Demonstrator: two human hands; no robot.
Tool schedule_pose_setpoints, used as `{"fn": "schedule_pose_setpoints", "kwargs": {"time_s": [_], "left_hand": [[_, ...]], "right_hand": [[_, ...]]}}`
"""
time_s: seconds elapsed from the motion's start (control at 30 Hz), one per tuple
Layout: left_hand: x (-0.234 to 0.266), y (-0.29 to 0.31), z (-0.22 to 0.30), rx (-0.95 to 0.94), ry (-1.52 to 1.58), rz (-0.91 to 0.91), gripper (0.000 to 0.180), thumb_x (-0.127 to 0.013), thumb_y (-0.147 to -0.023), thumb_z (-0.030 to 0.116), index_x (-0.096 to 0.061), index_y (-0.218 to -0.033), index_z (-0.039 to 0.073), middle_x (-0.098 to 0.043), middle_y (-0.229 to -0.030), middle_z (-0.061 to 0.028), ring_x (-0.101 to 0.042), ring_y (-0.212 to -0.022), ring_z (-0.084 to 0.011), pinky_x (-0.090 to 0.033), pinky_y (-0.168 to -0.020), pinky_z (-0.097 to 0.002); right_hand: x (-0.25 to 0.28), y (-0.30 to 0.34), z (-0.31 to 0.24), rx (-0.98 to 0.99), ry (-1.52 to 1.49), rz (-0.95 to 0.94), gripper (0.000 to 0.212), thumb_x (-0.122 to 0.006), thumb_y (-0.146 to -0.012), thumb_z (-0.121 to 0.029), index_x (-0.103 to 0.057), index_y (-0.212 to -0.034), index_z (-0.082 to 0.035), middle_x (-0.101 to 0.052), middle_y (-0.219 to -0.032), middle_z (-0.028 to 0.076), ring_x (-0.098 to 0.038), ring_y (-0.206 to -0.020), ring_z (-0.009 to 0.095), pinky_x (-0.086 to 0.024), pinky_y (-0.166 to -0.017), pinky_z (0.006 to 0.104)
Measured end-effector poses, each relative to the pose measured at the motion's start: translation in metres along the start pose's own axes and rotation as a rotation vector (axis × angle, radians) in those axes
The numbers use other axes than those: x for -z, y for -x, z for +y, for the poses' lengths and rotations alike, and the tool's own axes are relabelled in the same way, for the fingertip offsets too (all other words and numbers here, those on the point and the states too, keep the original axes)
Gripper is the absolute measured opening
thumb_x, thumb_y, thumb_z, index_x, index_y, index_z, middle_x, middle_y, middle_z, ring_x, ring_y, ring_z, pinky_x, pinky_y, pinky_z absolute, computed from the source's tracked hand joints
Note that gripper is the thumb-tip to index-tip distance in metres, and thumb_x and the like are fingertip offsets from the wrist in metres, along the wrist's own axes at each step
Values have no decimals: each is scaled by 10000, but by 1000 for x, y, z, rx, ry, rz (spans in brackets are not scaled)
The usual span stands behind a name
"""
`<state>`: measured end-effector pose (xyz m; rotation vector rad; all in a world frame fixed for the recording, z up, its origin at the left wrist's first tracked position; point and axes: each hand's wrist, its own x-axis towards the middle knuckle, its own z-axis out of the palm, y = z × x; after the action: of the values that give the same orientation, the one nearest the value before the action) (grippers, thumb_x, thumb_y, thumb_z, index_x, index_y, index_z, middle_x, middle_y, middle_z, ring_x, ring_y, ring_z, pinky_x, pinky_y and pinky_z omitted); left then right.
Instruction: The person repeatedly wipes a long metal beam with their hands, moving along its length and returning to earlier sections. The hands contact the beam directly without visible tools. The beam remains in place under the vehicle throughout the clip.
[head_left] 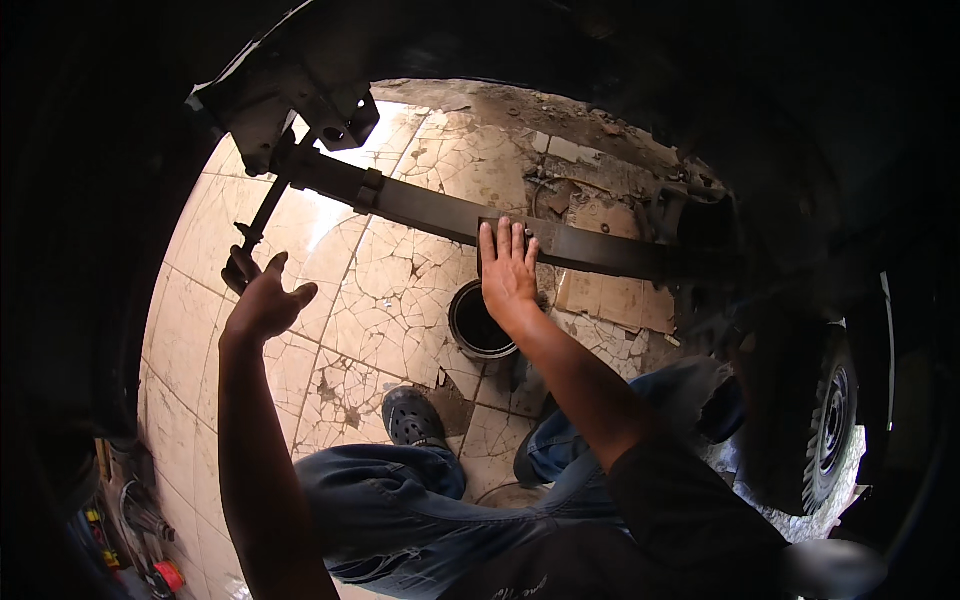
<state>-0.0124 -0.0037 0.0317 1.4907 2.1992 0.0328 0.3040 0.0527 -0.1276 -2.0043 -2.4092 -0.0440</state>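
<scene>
- Shows, at centre, right hand (511,275) with fingers extended and slightly parted, laid over long, curved, dark-grey metal bar (425,206) spanning upper left to right; no visible wrap around bar.
- Shows left hand (262,305) with thumb and index finger spread, remaining fingers curled at lower end of slender black metal rod (266,213); cannot tell gripping from touching.
- Includes, farther out, angular black metal bracket (345,128) near rod's top; round, dark, open-topped container (484,322) on cracked cream floor tiles (385,280).
- Suggests possible bar slip toward dark perforated clog (410,415), from loose end support and flat-handed contact.
- Includes pale lettering on dark shirt (665,490), too small to read.
</scene>
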Motion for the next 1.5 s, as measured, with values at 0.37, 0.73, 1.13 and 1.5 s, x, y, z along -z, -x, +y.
{"fn": "schedule_pose_setpoints", "kwargs": {"time_s": [0.37, 0.73, 1.13, 1.5], "left_hand": [[5, 16, 17, -21, -62, 40, 798, -677, -888, 398, -309, -1493, 29, 168, -1536, -360, 214, -1401, -544, -224, -1134, -574], [2, 15, 20, -12, -120, 42, 785, -673, -900, 366, -298, -1499, 25, 181, -1545, -337, 193, -1393, -571, -197, -1143, -574], [4, 18, 37, 95, -163, -5, 826, -670, -896, 381, -265, -1501, -9, 240, -1493, -392, 240, -1366, -587, -158, -1142, -595], [2, 16, 29, 50, -154, 18, 837, -662, -898, 408, -260, -1500, -13, 215, -1510, -380, 196, -1365, -614, -178, -1137, -593]], "right_hand": [[15, -18, 0, -76, -12, -52, 748, -516, -924, -159, -123, -1554, -61, -141, -1597, 235, -167, -1469, 411, -81, -1179, 574], [12, -25, 4, -86, -51, -39, 843, -577, -865, -148, -94, -1546, -27, -131, -1597, 231, -132, -1477, 406, -77, -1183, 569], [11, -25, -2, -111, 19, -83, 704, -460, -967, -206, -110, -1537, 10, -117, -1593, 259, -113, -1476, 427, -45, -1187, 553], [3, -20, -1, -81, 73, -64, 855, -577, -861, -176, -88, -1526, 47, -116, -1585, 274, -130, -1466, 444, -52, -1184, 558]]}}
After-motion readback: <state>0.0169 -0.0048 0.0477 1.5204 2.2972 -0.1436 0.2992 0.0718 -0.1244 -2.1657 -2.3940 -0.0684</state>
